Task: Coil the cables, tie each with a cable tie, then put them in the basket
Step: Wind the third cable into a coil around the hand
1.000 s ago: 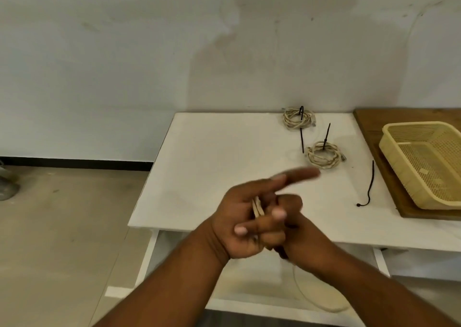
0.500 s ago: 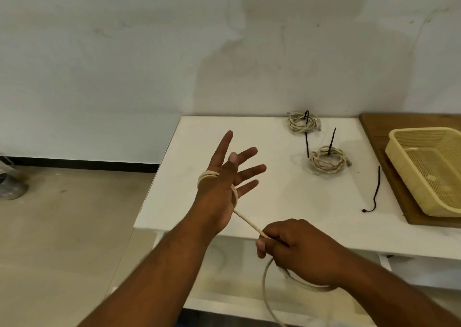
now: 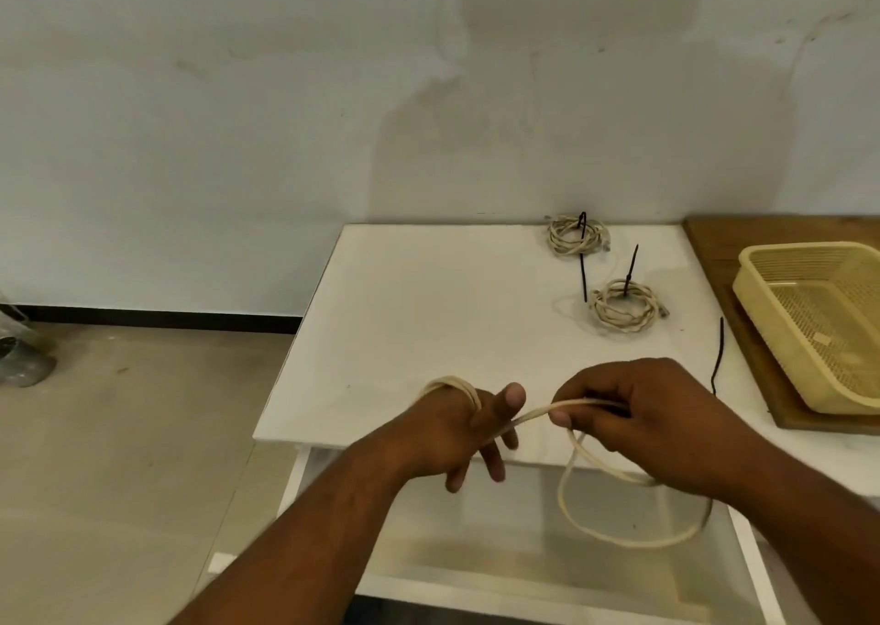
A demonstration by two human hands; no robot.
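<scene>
A cream cable (image 3: 538, 414) is looped round the back of my left hand (image 3: 457, 429), whose fingers point down and stay straight. My right hand (image 3: 638, 415) pinches the same cable just to the right, and the slack hangs in a loop below the table edge. Two coiled cables lie on the white table (image 3: 428, 319): the far coil (image 3: 574, 238) and the near coil (image 3: 624, 307), each with a black cable tie standing up from it. A loose black cable tie (image 3: 718, 353) lies near the table's right side. The yellow basket (image 3: 762, 291) holds no cables.
The basket stands on a wooden board (image 3: 714, 238) at the right end of the table. A wall runs behind the table. Beige floor lies to the left, with a grey object (image 3: 19, 362) at the far left edge.
My left hand turned over so its fingers now point down with the cable round it. My right hand rose from below the table edge and drew the cable up to the right.
</scene>
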